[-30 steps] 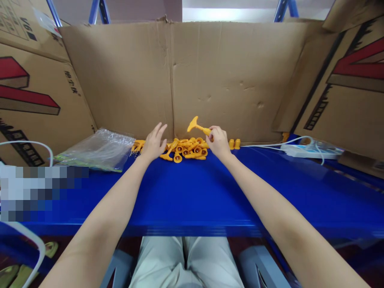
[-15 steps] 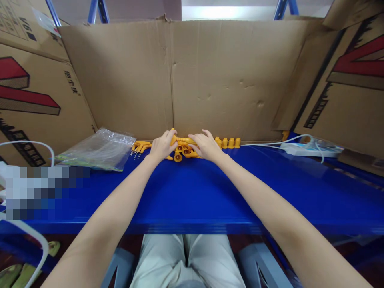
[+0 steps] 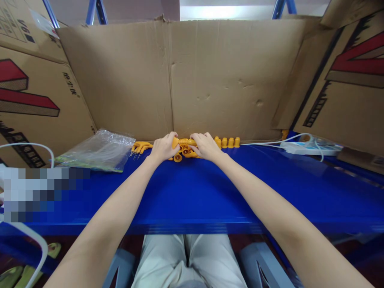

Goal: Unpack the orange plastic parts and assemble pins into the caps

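Observation:
My left hand (image 3: 165,147) is closed around the wide end of a yellow-orange plastic piece with a ribbed, narrow stem (image 3: 183,141). Opposite it, my right hand (image 3: 207,146) pinches the other end of the same length; I cannot tell whether it is one part or two joined. Just below lie yellow-orange cup-shaped parts (image 3: 178,158), their open ends toward me, partly covered by my hands. Left of my left hand is a heap of yellow-orange pieces (image 3: 142,146) with thin metal spirals sticking out. Several short yellow-orange caps (image 3: 231,143) stand in a row right of my right hand.
A blue table (image 3: 198,192) lies under everything. Tall cardboard (image 3: 228,80) walls the back, with printed boxes at both sides. A clear plastic bag (image 3: 99,150) lies at left. At right sits a white power strip (image 3: 312,148) with cables. A blurred patch covers the left edge.
Both hands have stayed near the same spot. My left hand has lowered slightly and its wrist has turned, tilting the wide end of the piece; my right fingers have curled in closer.

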{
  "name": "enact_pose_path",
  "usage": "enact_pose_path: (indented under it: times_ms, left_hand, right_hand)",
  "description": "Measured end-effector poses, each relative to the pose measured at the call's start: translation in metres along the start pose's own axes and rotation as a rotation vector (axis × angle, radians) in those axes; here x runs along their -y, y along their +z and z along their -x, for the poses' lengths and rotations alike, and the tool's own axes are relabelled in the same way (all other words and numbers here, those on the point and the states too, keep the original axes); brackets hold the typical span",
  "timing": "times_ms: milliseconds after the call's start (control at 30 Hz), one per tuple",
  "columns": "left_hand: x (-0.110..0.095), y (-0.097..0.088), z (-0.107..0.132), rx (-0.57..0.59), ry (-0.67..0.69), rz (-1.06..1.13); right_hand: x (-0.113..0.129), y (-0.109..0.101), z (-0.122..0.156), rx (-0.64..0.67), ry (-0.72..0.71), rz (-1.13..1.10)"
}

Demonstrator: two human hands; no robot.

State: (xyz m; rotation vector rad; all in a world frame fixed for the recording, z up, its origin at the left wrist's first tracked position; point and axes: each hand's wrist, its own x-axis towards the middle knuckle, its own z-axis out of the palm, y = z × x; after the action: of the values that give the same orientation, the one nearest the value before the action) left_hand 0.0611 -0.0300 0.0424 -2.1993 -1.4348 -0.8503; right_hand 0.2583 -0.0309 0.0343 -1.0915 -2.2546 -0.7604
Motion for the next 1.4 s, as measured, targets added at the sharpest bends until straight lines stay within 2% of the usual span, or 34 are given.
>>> enact_pose_path:
  times_ms: [233,467,667,800,1000,1100,1233,1400]
  left_hand:
    - [0.002,0.004,0.001,0.057,0.018,-0.016]
    - [-0.002,0.001,-0.001,0.053,-0.014,-0.015]
    - [0.001,0.000,0.001,0.080,-0.011,-0.071]
    - [0.002,0.001,0.002,0.107,0.014,-0.106]
    - [-0.002,-0.001,0.001,0.101,-0.005,-0.093]
    - [0.003,-0.001,-0.001,0.096,-0.053,-0.090]
    - [0.021,0.003,-0.003,0.108,-0.155,-0.112]
    - [0.052,0.015,0.000,0.072,-0.305,-0.089]
  right_hand:
    - [0.006,-0.004,-0.002,0.134,0.036,0.060]
    - [0.006,-0.009,-0.003,0.027,0.040,0.094]
    - [0.004,-0.004,-0.001,0.109,0.035,-0.043]
    - [0.005,-0.003,-0.001,0.188,0.028,-0.027]
    - [0.003,-0.006,0.000,0.108,0.010,0.060]
    - [-0.003,-0.005,0.002,0.096,0.061,0.071]
    - [-0.021,0.002,0.009,0.039,0.179,0.056]
    - [-0.059,0.013,0.024,-0.120,0.448,0.058]
